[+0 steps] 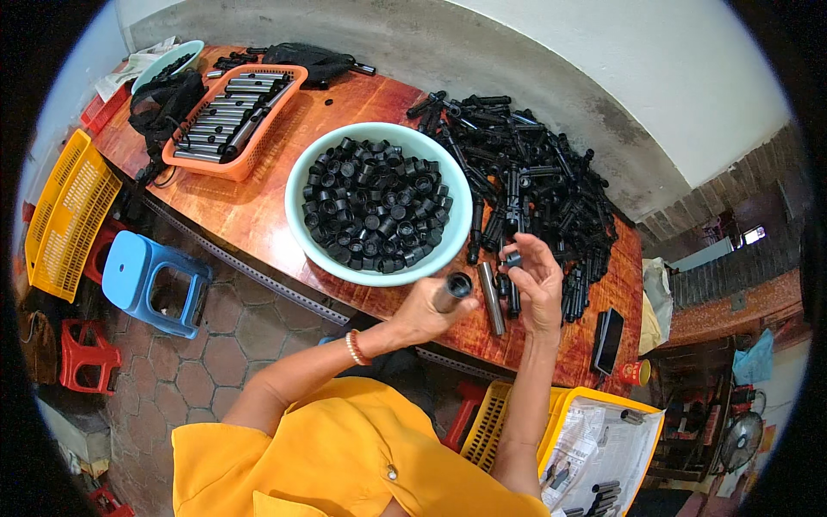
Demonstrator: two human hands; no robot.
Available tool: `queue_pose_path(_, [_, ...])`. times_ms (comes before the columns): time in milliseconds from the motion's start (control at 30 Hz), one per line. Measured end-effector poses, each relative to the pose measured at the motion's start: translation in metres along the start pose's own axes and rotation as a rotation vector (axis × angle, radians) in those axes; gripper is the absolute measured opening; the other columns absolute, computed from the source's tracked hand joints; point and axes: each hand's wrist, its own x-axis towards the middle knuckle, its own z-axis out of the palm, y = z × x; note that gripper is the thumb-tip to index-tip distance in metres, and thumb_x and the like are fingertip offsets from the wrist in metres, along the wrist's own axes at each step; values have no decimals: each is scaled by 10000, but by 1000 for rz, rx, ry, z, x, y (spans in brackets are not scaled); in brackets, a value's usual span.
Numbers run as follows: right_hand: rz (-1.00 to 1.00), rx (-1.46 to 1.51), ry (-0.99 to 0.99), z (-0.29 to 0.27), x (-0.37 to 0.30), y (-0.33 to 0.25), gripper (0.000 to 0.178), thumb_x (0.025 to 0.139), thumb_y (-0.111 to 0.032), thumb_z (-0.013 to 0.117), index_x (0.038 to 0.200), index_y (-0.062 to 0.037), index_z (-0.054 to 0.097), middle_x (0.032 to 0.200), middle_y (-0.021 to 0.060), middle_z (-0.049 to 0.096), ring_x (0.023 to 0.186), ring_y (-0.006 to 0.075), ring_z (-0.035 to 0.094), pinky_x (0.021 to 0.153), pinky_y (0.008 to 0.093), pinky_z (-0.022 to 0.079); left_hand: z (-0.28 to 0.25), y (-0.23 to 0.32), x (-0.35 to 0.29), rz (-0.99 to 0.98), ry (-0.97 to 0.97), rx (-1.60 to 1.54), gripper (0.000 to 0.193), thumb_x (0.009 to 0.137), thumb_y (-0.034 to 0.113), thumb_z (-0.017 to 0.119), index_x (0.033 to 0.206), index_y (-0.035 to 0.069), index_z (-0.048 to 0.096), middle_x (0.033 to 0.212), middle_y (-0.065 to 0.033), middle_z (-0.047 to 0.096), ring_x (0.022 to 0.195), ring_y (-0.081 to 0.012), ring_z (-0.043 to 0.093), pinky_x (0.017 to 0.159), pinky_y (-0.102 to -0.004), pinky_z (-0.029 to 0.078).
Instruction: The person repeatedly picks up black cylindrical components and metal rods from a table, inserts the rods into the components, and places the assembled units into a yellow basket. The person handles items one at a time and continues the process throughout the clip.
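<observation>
My left hand (422, 312) is wrapped round a short silver tube (450, 294), its dark open end tilted up. My right hand (536, 280) is a little to the right, with a small black cap (513, 258) pinched between thumb and fingers; cap and tube are apart. Between the hands, a longer silver tube (491, 300) lies on the wooden table (413, 332). Just beyond my left hand stands a pale blue bowl (463, 215) full of black caps (379, 202). A large heap of black rod-like parts (538, 181) spreads beyond my right hand.
At the far left an orange basket (261, 138) holds silver tubes. A phone (608, 340) and a red-yellow cup (636, 372) are at the table's right end. A yellow crate (642, 448) lined with newspaper stands lower right. A blue stool (129, 267) is on the floor left.
</observation>
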Motion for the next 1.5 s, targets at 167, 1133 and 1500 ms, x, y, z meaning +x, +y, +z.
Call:
queue_pose_path(167, [-61, -156, -41, 0, -13, -13, 320, 726, 13, 692, 1042, 7, 646, 1021, 54, 586, 924, 134, 574, 855, 269, 453, 20, -42, 9, -87, -56, 44, 306, 859, 192, 665, 663, 24, 501, 601, 40, 411, 594, -62, 354, 504, -277, 337])
queue_pose_path(1133, [-183, -911, -532, 31, 6, -21, 335, 584, -74, 800, 887, -6, 673, 787, 51, 561, 621, 140, 533, 532, 263, 436, 0, -85, 11, 33, -245, 124, 228, 858, 173, 630, 826, -14, 503, 646, -60, 508, 626, -124, 422, 596, -341, 429])
queue_pose_path(1500, [-156, -902, -439, 28, 2, -12, 325, 579, -176, 849, 812, -28, 677, 736, 30, 579, 617, 117, 522, 524, 257, 406, -2, -78, 12, 60, -262, 148, 227, 867, 179, 601, 821, -11, 485, 651, -86, 512, 610, -149, 447, 594, -349, 428])
